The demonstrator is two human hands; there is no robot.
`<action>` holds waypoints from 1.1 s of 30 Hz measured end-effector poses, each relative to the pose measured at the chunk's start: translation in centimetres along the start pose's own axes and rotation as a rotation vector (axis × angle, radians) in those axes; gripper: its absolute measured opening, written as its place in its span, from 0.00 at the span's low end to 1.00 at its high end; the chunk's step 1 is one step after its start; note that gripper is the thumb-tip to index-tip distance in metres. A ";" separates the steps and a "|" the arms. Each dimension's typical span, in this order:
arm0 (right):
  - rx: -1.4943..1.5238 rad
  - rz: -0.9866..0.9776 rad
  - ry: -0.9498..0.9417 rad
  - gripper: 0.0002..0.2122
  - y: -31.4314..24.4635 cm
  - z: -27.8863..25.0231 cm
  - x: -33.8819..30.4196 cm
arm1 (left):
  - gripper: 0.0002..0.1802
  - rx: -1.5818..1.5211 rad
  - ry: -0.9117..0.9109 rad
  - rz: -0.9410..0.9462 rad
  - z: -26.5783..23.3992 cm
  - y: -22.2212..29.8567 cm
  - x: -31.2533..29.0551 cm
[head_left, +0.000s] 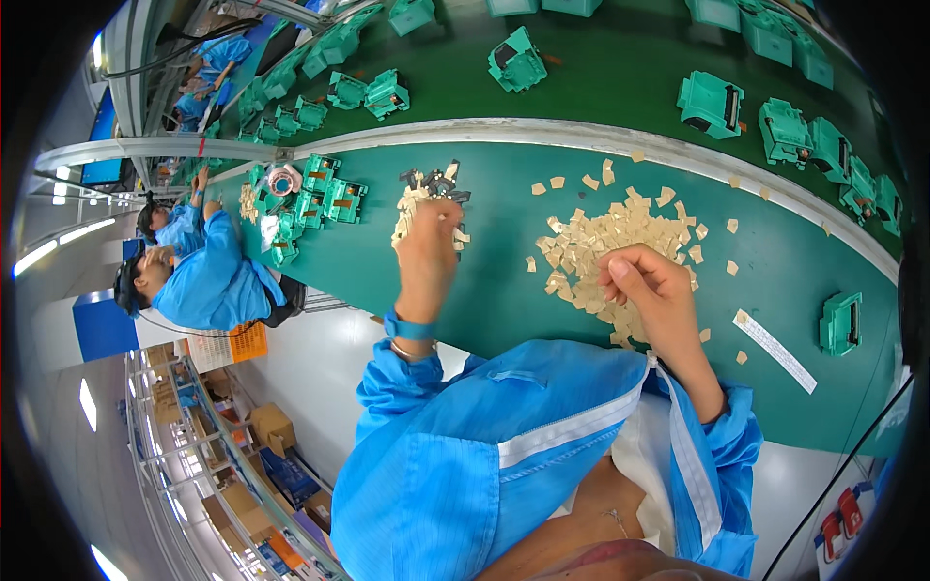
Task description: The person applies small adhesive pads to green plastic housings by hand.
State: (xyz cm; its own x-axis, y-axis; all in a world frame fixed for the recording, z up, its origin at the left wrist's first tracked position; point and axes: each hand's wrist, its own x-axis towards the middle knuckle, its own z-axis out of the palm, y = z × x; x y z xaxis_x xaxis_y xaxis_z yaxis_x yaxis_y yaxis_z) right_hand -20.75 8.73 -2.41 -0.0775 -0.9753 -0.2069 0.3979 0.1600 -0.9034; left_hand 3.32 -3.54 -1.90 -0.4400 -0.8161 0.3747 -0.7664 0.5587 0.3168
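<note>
My left hand [431, 254], with a blue band at the wrist, is over a small heap of black and cream parts [448, 181]. Motion smears its fingers, and part of the heap is hidden beneath it. My right hand [651, 290] is at the near right side of a spread pile of small, flat, cream-coloured pieces [605, 232]. Its thumb and index finger are pressed together, the other fingers curled. Whatever lies between the fingertips is too small or too hidden to name. Several cream pieces lie scattered singly around the pile on the green worktop [504, 281].
Several green plastic housings [344, 200] stand at the left beside a roll of tape [284, 181]. Another green housing [841, 322] and a white paper strip [775, 351] lie right. Beyond a metal rail [542, 129], more housings sit on a green belt. Co-workers in blue [218, 281] work at left.
</note>
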 end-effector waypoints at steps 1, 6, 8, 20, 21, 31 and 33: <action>-0.003 0.007 0.009 0.10 -0.2 0.1 -0.1 | 0.06 -0.185 -0.012 0.000 0.1 1.7 -0.3; 0.130 0.118 -0.103 0.08 -1.0 -0.1 -0.5 | 0.14 -0.408 -0.025 0.546 0.1 8.6 0.7; 0.086 0.153 -0.095 0.06 -1.5 -0.5 -0.7 | 0.14 -0.431 -0.031 0.562 0.3 9.5 1.0; -0.055 -0.331 -0.007 0.05 -0.7 -0.6 -1.3 | 0.14 -0.491 -0.040 0.454 0.9 11.1 0.4; 0.134 -0.202 0.006 0.05 -0.9 -0.5 -1.6 | 0.15 -0.486 -0.027 0.516 1.1 11.0 0.3; -0.444 -0.618 0.080 0.04 -0.9 -1.4 -1.6 | 0.11 -0.584 -0.086 0.462 0.7 12.5 0.7; -0.258 -0.619 0.111 0.04 -0.5 -1.3 -1.5 | 0.10 -0.570 -0.106 0.463 0.6 12.6 0.7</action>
State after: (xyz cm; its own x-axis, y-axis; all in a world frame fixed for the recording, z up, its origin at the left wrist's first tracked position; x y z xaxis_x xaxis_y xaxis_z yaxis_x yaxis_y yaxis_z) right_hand -22.04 10.32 -2.12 -0.3194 -0.8798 0.3522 0.0200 -0.3779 -0.9256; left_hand -6.95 2.88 1.84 -0.7243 -0.4716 0.5029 -0.1418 0.8157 0.5608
